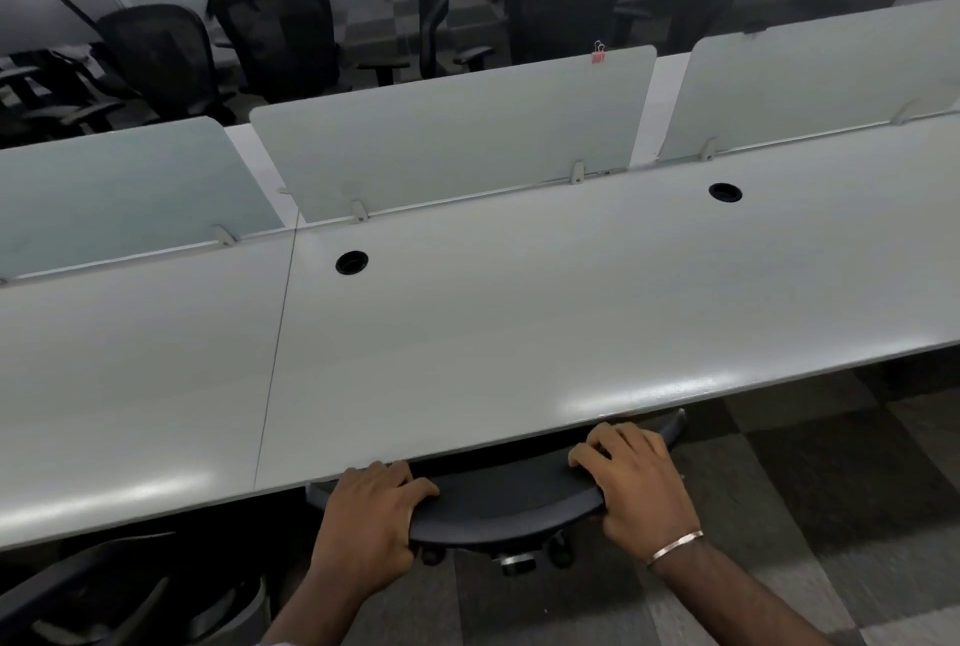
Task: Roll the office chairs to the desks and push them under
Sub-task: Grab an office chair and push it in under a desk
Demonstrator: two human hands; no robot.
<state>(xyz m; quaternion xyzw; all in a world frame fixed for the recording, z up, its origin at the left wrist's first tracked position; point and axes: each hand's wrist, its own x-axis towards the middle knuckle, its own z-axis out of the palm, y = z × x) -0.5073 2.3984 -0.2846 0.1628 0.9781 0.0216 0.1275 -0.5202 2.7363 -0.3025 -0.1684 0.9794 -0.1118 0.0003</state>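
Both hands sit on the top edge of the chair back (506,505), nearest the camera. Left hand (371,515) grips the left end, fingers curled over the top, thumb wrapped along the near face. Right hand (631,482) holds the right end, fingers curled over the top; a bangle (675,547) on that wrist. The chair lies straight ahead of the person, its back's long axis running left to right and roughly parallel to the desk (519,323) edge, the right end angled slightly farther in. The back's top edge is already touching or just beside the desk edge; seat hidden beneath the top, so the chair appears largely pushed under. Part of the base and castors (519,560) show below the back. Both hands about equally near; the right sits a little farther forward, close to the desk lip. Judgement: any remaining push goes straight forward, away from the body, and knuckles could catch against the desk edge. To the left, another chair (104,588) sits partly under the neighbouring desk section. Floor is carpet (805,515) in grey tiles. Desk top is a smooth pale surface with a seam left of centre and two round cable holes (351,262). Frosted dividers (457,136) stand along its far edge; a small red clip (598,55) on the middle one. Beyond, several dark mesh chairs (161,58) stand loose in a dim area, away from any desk.
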